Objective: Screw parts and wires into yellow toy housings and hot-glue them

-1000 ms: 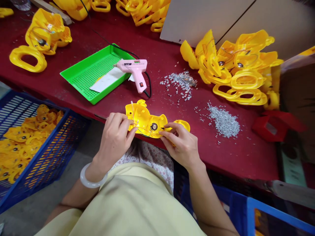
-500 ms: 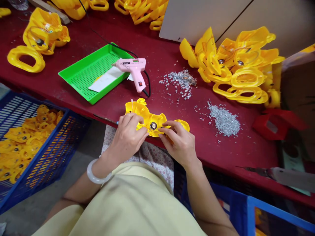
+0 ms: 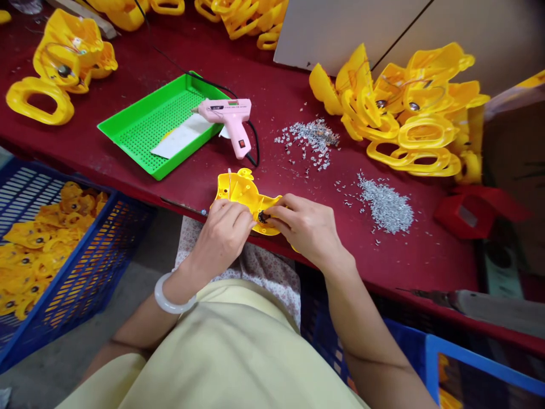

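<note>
At the table's front edge lies a yellow plastic toy shell [image 3: 243,190], hollow side up, with a clear thin tube or wire end standing at its upper left. My left hand [image 3: 226,232] has its fingers curled over the shell's lower left edge and grips it. Set in the shell is a small round black-rimmed speaker [image 3: 261,217], partly covered by fingers. The thumb and fingers of my right hand [image 3: 304,227] pinch together at this speaker. The shell's right end is mostly hidden beneath that hand.
Behind the shell, a pink glue gun [image 3: 232,122] rests on a green tray [image 3: 128,122]. Two screw piles [image 3: 385,204] lie to the right, near stacked yellow shells [image 3: 421,113]. A blue crate [image 3: 106,267] stands lower left; an electric screwdriver [image 3: 481,304] is at right.
My right hand has moved left and turned, from the shell's right part onto the round speaker. My left hand stays on the shell, its fingers curled further down. The view has shifted slightly.
</note>
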`<state>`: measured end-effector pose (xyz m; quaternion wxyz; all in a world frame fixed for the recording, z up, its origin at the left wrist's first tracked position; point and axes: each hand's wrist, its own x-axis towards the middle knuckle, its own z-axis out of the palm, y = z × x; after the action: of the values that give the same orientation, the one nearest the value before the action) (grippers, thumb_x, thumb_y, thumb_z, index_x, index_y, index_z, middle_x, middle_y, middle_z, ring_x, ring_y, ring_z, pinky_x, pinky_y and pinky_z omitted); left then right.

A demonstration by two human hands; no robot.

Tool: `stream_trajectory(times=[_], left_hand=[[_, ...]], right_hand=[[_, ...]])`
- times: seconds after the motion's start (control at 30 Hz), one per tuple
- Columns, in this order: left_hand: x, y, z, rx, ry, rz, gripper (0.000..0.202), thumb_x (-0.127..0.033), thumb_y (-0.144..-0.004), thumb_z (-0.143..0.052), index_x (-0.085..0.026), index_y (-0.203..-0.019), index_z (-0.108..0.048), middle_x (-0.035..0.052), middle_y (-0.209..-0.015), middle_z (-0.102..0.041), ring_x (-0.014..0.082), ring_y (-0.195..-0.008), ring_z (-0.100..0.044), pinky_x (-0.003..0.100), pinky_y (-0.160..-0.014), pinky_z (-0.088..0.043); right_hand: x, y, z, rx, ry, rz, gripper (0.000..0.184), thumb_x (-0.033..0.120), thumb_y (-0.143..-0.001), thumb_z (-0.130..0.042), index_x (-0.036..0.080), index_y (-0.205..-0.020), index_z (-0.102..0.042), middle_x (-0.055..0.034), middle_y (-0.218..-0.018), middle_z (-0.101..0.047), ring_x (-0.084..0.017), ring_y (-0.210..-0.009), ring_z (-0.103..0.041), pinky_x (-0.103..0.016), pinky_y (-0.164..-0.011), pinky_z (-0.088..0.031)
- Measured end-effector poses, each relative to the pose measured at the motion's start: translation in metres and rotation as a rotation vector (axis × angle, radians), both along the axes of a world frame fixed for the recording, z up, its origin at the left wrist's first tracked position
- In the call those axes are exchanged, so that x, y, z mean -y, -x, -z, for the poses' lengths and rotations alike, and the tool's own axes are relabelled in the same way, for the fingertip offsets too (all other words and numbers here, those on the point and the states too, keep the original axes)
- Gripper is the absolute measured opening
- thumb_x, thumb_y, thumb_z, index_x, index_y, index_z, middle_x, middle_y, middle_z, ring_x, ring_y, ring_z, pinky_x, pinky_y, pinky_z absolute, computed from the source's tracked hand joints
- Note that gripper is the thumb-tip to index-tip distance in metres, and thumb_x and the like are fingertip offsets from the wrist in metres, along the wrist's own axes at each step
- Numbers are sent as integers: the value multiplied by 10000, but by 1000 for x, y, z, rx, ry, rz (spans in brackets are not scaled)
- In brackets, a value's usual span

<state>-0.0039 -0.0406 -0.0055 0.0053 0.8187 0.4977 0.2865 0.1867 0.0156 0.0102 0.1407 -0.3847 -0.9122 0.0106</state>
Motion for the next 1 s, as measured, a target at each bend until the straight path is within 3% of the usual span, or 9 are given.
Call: stream_trajectory(times=[0.13, 0.4, 0.73, 0.83, 1.0], left_hand=[[1, 2, 0, 9, 10, 23, 165, -183, -961, -461, -140, -851, -575, 84, -887, -657, 206, -856, -588, 384, -846, -440], [2, 4, 2, -27, 93, 87, 130, -246, -948, -527, -136, -933, -594, 89, -958, -666, 225, -942, -607, 413, -908, -417], [0, 4, 5, -28, 71, 77, 150, -256, -954, -535, -134, -909, -609, 57, -874, -674, 205, -873, -628, 397, -884, -428], [0, 4, 6, -27, 61, 89, 157, -257, -959, -528, -138, -897, -610, 51, -862, -680, 200, -867, -633, 390, -885, -432], [-4, 6, 6, 2, 24, 112, 153, -256, -951, -544, -128, -892, -605, 44, -842, -682, 192, -832, -638, 379, -878, -440]], right_hand=[[0, 3, -2, 64, -14, -3, 181, 291, -921, -555, 232, -902, -725, -5, -810, -676, -102, -645, -561, -287, -509, -231], [4, 3, 6, 7, -165, -51, 258, 273, -946, -498, 191, -827, -711, -29, -770, -676, -113, -632, -534, -276, -571, -311], [2, 1, 15, -23, -221, -108, 248, 250, -945, -492, 168, -835, -699, -37, -763, -648, -126, -675, -520, -271, -618, -344], [3, 1, 15, -20, -200, -98, 250, 247, -947, -487, 171, -831, -695, -37, -765, -649, -130, -677, -522, -277, -615, -345], [5, 3, 8, 25, -73, -21, 216, 286, -927, -536, 157, -1021, -681, -65, -917, -666, -141, -749, -567, -275, -576, -340]])
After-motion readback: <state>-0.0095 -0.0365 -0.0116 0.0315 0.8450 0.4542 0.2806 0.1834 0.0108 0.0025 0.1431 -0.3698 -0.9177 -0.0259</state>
